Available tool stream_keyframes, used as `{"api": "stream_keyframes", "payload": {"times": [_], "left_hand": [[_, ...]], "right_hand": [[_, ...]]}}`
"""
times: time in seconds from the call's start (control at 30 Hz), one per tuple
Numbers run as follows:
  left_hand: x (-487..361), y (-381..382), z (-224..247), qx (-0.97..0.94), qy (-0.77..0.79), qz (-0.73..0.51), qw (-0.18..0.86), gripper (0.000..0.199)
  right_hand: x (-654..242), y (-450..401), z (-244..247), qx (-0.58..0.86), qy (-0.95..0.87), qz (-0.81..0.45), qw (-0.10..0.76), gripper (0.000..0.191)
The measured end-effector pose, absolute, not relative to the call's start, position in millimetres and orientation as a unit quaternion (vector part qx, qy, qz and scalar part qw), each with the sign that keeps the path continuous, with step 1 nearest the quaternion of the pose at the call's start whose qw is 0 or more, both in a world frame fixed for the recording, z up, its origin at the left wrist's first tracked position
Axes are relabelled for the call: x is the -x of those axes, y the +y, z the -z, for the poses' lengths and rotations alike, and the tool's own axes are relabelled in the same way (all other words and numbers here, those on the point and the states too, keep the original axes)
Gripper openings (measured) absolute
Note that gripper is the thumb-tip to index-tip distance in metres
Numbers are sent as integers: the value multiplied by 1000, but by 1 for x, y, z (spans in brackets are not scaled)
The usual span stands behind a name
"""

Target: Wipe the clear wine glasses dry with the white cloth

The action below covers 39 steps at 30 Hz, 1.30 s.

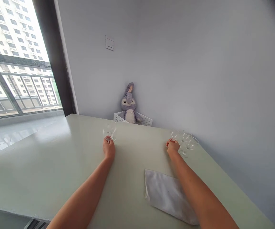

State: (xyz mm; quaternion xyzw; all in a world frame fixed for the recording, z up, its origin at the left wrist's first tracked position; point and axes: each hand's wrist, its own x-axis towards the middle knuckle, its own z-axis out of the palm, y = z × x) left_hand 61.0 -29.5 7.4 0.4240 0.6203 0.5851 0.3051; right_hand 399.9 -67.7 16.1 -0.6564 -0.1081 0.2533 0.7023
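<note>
taking 12 o'clock as straight ahead of the wearer, the left hand (109, 148) is at 11 o'clock on the pale green table (127, 178), its fingers wrapped round the lower part of the left glass (107, 131). this glass is clear and colourless, with a rounded bowl and thin rim, so the table shows through it. it is upright, mouth up, and its long axis runs from base to rim toward 12 o'clock. a further glass (114, 128) overlaps it on its 2 o'clock side. the right hand (173, 145) is at 1 o'clock, fingers curled in at the base of the right glass (175, 135); as far as the faint outline lets me judge, they are closed on its stem. that glass is equally transparent, its mouth up. a cluster of other glasses (190, 144), stemmed and clear, stands at its 3 o'clock, with axes leaning toward 1 o'clock in this view. nearer the wearer, a grey cloth (163, 190) lies flat, partly under the right forearm, its length running from 10 to 4 o'clock. beyond the table at 12 o'clock, a purple plush toy (129, 106) sits in a white basket (147, 120).
</note>
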Motion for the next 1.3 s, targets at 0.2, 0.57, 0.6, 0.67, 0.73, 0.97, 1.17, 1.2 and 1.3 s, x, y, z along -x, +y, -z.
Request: {"api": "stream_keyframes", "payload": {"times": [0.2, 0.57, 0.6, 0.67, 0.73, 0.97, 1.17, 1.2, 1.3], "left_hand": [[-62, -30, -8, -432, 621, -569, 324, 22], [-62, -27, -6, -437, 608, -580, 321, 27], [-62, -27, -6, -438, 606, -581, 324, 27], [-61, -27, -6, -440, 601, -580, 329, 27], [-61, -26, -5, -442, 599, -579, 333, 27], [-62, -24, -5, -441, 599, -580, 333, 27], [-62, -25, -5, -446, 603, -575, 325, 26], [-62, -26, -4, -447, 604, -575, 324, 27], [-62, -27, -4, -446, 604, -579, 318, 32]], "right_hand": [[-322, -51, -12, 632, -194, -313, 682, 19], [-159, -21, -13, 562, -356, -418, 619, 16], [-154, -18, -13, 561, -361, -420, 615, 16], [-148, -14, -13, 560, -371, -422, 609, 15], [-143, -10, -13, 559, -379, -422, 604, 15], [-137, -4, -15, 562, -383, -424, 598, 13], [-162, -29, -19, 572, -355, -408, 617, 30], [-176, -36, -19, 578, -342, -396, 626, 31], [-234, -66, -17, 607, -280, -336, 663, 26]]}}
